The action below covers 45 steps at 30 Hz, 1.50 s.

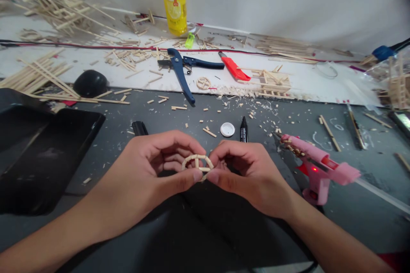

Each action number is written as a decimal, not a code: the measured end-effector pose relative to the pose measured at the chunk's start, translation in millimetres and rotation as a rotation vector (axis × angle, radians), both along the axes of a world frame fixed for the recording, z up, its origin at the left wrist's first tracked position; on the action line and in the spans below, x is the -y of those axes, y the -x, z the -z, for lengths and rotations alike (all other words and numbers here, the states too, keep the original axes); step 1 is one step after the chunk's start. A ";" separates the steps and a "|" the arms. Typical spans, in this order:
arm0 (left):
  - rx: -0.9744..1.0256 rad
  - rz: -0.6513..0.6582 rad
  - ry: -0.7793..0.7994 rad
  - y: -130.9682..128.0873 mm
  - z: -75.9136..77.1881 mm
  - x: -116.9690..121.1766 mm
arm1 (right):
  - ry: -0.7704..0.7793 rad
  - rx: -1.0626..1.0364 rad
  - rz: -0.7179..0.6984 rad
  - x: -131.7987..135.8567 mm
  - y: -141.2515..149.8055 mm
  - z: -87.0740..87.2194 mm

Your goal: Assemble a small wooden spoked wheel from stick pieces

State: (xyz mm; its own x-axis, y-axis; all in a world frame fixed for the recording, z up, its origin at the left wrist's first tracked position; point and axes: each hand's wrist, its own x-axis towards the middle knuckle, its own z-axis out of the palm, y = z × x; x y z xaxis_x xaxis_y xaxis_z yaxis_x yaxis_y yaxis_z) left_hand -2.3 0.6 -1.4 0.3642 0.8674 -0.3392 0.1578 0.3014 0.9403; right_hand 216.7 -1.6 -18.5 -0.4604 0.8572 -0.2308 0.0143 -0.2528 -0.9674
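Between my two hands is a small wooden ring (196, 157) made of short stick pieces, with spokes inside it. My left hand (160, 166) grips its left and lower side between thumb and fingers. On the other side my right hand (245, 170) pinches the right edge, thumb tip close to the left thumb. Part of the ring's lower rim is hidden by the thumbs. Just beyond the hands lie a white bottle cap (227, 129) and a black marker (244, 129). A pink glue gun (320, 170) with a lit red light stands to the right.
Blue-handled cutters (181, 72), a red utility knife (235, 67), another wooden wheel (203, 83) and a small stick frame (275, 82) lie on the white board. Behind stands a yellow bottle (174, 4). A black phone (51, 158) rests at left. Stick offcuts litter the dark table.
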 end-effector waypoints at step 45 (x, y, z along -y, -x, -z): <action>0.308 0.108 0.179 6.3 8.5 -6.3 | -0.148 -0.092 0.003 9.8 3.4 4.7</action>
